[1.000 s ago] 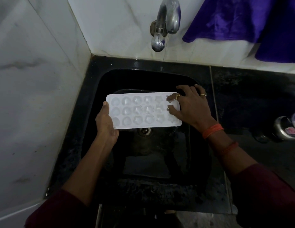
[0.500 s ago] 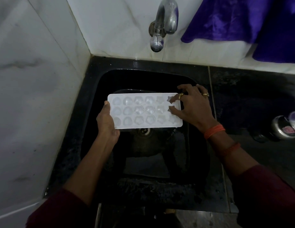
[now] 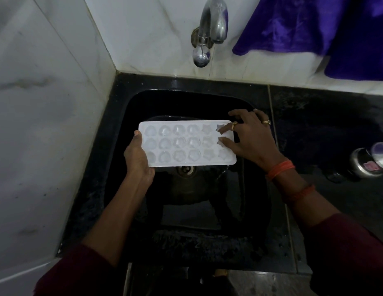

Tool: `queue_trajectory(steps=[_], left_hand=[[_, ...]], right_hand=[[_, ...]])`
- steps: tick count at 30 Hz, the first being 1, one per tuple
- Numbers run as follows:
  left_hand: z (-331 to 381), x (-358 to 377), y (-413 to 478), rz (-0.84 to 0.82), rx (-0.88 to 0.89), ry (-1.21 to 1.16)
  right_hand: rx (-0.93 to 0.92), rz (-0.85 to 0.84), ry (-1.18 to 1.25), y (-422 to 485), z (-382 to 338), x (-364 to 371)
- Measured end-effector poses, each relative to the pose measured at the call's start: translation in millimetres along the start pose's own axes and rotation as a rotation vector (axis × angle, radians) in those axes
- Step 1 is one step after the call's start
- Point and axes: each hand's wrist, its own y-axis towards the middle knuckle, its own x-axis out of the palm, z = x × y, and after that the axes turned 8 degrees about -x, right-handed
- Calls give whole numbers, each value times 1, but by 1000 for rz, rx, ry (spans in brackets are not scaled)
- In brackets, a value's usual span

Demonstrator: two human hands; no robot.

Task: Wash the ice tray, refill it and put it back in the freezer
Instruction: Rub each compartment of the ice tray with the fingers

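A white ice tray [image 3: 186,144] with several shaped cells is held level over the black sink [image 3: 130,116], face up. My left hand [image 3: 138,159] grips its left end, thumb on top of the rim. My right hand [image 3: 248,135] rests on the tray's right end, with two fingertips pressed into the star-shaped cells there. A thin stream of water [image 3: 220,175] runs off the tray's near right corner into the basin. The chrome tap [image 3: 209,33] on the back wall is above the tray; no water comes from it.
The sink drain [image 3: 186,169] lies just below the tray's near edge. A black counter [image 3: 327,129] extends to the right with a steel vessel [image 3: 368,161] at its right edge. Purple cloth [image 3: 314,26] hangs on the back wall. White marble wall [image 3: 47,103] closes the left side.
The tray and both hands stay almost in place; my right fingertips shift slightly over the star cells, and water now spills from the near right corner.
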Motion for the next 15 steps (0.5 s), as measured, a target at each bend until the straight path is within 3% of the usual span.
queue_trajectory(steps=[4, 10, 15], left_hand=[[1, 2, -2, -13, -8, -17], [2, 1, 1, -1, -5, -15], [5, -1, 0, -5, 7, -3]], right_hand=[[21, 20, 10, -1, -1, 0], [25, -113, 80, -6, -7, 0], [-3, -7, 123, -14, -11, -5]])
